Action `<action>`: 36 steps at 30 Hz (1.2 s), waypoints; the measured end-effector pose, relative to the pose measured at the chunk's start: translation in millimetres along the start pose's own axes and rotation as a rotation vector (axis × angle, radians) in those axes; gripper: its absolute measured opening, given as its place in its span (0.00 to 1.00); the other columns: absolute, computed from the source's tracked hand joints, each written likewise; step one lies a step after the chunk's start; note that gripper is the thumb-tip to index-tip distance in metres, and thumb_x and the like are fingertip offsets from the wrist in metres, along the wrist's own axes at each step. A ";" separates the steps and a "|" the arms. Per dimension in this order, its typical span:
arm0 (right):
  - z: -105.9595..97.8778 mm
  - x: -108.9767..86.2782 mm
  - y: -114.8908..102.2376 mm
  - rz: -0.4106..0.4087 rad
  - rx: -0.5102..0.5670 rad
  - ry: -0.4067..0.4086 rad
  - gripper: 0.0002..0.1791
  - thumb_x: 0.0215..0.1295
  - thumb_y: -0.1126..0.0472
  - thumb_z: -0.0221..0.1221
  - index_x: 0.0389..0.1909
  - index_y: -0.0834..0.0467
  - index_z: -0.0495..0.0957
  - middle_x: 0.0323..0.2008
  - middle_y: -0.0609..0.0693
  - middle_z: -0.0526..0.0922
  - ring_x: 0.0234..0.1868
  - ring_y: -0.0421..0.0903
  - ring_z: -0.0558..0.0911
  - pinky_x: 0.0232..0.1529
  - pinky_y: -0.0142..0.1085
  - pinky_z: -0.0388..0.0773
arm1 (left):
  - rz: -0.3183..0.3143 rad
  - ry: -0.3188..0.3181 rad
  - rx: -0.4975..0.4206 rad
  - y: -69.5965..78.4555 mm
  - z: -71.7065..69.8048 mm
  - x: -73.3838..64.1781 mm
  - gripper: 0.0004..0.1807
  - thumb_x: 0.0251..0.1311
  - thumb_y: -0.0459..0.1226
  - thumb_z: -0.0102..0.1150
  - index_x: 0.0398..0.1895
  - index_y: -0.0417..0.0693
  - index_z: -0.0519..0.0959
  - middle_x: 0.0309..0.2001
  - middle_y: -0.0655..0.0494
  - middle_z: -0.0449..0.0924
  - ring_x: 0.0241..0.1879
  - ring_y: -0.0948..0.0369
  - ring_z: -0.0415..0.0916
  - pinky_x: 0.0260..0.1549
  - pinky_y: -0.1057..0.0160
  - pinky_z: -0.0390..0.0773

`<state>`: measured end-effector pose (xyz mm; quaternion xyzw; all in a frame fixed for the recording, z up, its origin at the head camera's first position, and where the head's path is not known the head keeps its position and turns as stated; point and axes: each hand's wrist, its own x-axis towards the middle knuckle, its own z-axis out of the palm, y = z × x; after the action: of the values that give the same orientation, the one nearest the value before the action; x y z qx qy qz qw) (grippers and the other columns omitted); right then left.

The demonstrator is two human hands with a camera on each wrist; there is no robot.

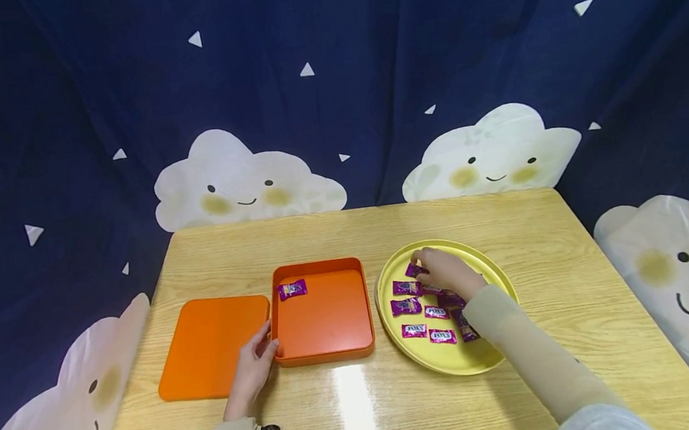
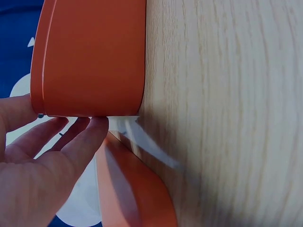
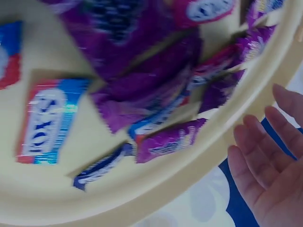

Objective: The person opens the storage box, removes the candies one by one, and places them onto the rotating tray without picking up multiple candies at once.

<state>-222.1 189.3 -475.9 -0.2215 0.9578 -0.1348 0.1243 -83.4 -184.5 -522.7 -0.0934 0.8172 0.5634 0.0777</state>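
Note:
My left hand (image 1: 254,366) rests its fingertips against the left wall of a shallow orange box (image 1: 327,353). In the left wrist view the fingers (image 2: 85,142) touch that wall, fairly straight. One purple-wrapped candy (image 1: 292,289) lies in the box's far left corner. Over the far part of a round yellow plate (image 1: 423,359) is my right hand (image 1: 448,271), its fingertips close to a purple candy (image 1: 415,270). Fingers in the right wrist view (image 3: 251,156) are spread by the plate's rim, with nothing between them. Several purple and pink candies (image 1: 406,306) lie on the plate.
A flat orange lid (image 1: 210,348) lies left of the box. Red-and-blue candies (image 3: 49,120) show on the plate in the right wrist view. The wooden table (image 1: 372,233) meets a dark blue curtain (image 1: 352,46) with smiling clouds. My right forearm crosses the plate's right side.

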 end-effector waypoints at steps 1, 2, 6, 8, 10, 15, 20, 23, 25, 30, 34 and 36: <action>-2.4 1.0 -2.6 0.000 0.012 0.018 0.17 0.59 0.62 0.59 0.48 0.64 0.74 0.41 0.59 0.78 0.39 0.51 0.78 0.43 0.44 0.76 | 0.001 0.000 0.001 0.1 -0.1 -0.1 0.27 0.65 0.32 0.48 0.67 0.37 0.58 0.65 0.38 0.58 0.61 0.44 0.62 0.60 0.49 0.61; -4.5 2.0 -5.3 -0.002 0.020 0.035 0.18 0.60 0.62 0.58 0.51 0.64 0.73 0.44 0.60 0.77 0.43 0.53 0.78 0.46 0.45 0.75 | 0.002 -0.001 0.001 0.3 -0.2 -0.2 0.27 0.65 0.32 0.48 0.67 0.37 0.58 0.65 0.38 0.58 0.61 0.44 0.62 0.60 0.50 0.61; -8.8 7.5 -15.3 -0.025 0.032 0.099 0.23 0.61 0.61 0.56 0.58 0.63 0.68 0.52 0.63 0.73 0.52 0.58 0.74 0.54 0.49 0.70 | 0.002 -0.003 0.003 0.5 -0.3 -0.3 0.27 0.65 0.32 0.48 0.66 0.37 0.58 0.66 0.38 0.57 0.61 0.44 0.61 0.60 0.51 0.61; -9.5 11.6 -20.1 -0.038 0.025 0.117 0.26 0.61 0.60 0.56 0.61 0.61 0.66 0.56 0.62 0.71 0.56 0.60 0.71 0.57 0.50 0.67 | -0.001 -0.005 0.004 0.8 -0.4 -0.5 0.27 0.65 0.32 0.48 0.67 0.37 0.58 0.66 0.38 0.57 0.61 0.44 0.61 0.60 0.51 0.61; -9.6 16.2 -25.1 -0.055 0.015 0.123 0.29 0.62 0.59 0.57 0.63 0.59 0.64 0.59 0.62 0.68 0.59 0.60 0.68 0.60 0.51 0.63 | -0.002 -0.005 0.003 1.0 -0.4 -0.5 0.27 0.65 0.32 0.48 0.67 0.37 0.58 0.66 0.38 0.58 0.61 0.44 0.62 0.60 0.50 0.61; -9.2 28.0 -39.8 -0.111 -0.033 0.126 0.32 0.63 0.50 0.55 0.66 0.57 0.60 0.64 0.61 0.62 0.63 0.59 0.63 0.64 0.51 0.58 | -0.009 -0.009 -0.007 0.6 -0.3 0.3 0.27 0.65 0.32 0.47 0.67 0.38 0.57 0.66 0.38 0.57 0.61 0.44 0.61 0.60 0.51 0.61; -6.2 40.7 -57.2 -0.200 -0.066 0.163 0.33 0.61 0.51 0.57 0.65 0.58 0.61 0.63 0.62 0.64 0.63 0.59 0.64 0.64 0.50 0.58 | -0.014 -0.009 -0.003 0.0 -0.2 0.3 0.27 0.65 0.33 0.47 0.67 0.38 0.57 0.66 0.39 0.57 0.62 0.45 0.61 0.60 0.51 0.60; -2.9 51.1 -69.6 -0.240 -0.089 0.173 0.33 0.60 0.52 0.59 0.65 0.58 0.62 0.62 0.61 0.65 0.62 0.57 0.66 0.64 0.48 0.59 | -0.007 -0.007 -0.005 0.6 -0.5 -0.4 0.27 0.65 0.32 0.47 0.67 0.38 0.58 0.66 0.38 0.58 0.61 0.44 0.61 0.60 0.51 0.61; -0.8 57.9 -79.2 -0.252 -0.100 0.162 0.34 0.60 0.51 0.59 0.66 0.57 0.62 0.62 0.60 0.65 0.62 0.56 0.66 0.64 0.47 0.59 | -0.006 -0.005 -0.005 0.7 -0.7 -0.7 0.27 0.65 0.33 0.47 0.67 0.38 0.58 0.66 0.39 0.58 0.61 0.45 0.61 0.60 0.51 0.61; 1.6 69.1 -105.8 -0.263 -0.112 0.097 0.34 0.62 0.51 0.57 0.67 0.55 0.59 0.64 0.58 0.63 0.64 0.54 0.64 0.65 0.45 0.57 | -0.006 -0.004 -0.013 -0.8 0.0 0.1 0.27 0.65 0.32 0.48 0.67 0.38 0.58 0.65 0.38 0.59 0.61 0.45 0.62 0.59 0.51 0.62; 4.7 75.9 -125.0 -0.283 -0.115 0.058 0.33 0.63 0.51 0.55 0.67 0.55 0.59 0.65 0.56 0.63 0.65 0.52 0.62 0.66 0.44 0.56 | -0.004 -0.004 -0.013 -1.8 0.0 0.5 0.27 0.65 0.32 0.48 0.67 0.37 0.58 0.65 0.38 0.59 0.60 0.44 0.63 0.59 0.51 0.62; 7.9 79.6 -132.8 -0.293 -0.137 0.041 0.33 0.64 0.50 0.54 0.67 0.55 0.58 0.65 0.55 0.63 0.66 0.51 0.62 0.66 0.43 0.55 | 0.001 -0.003 -0.012 -2.1 -0.2 0.8 0.27 0.65 0.32 0.47 0.67 0.37 0.58 0.65 0.38 0.58 0.60 0.44 0.63 0.59 0.51 0.62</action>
<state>-237.2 36.2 -455.9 -0.3641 0.9245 -0.0902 0.0682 -83.7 -185.5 -524.7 -0.0924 0.8137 0.5685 0.0780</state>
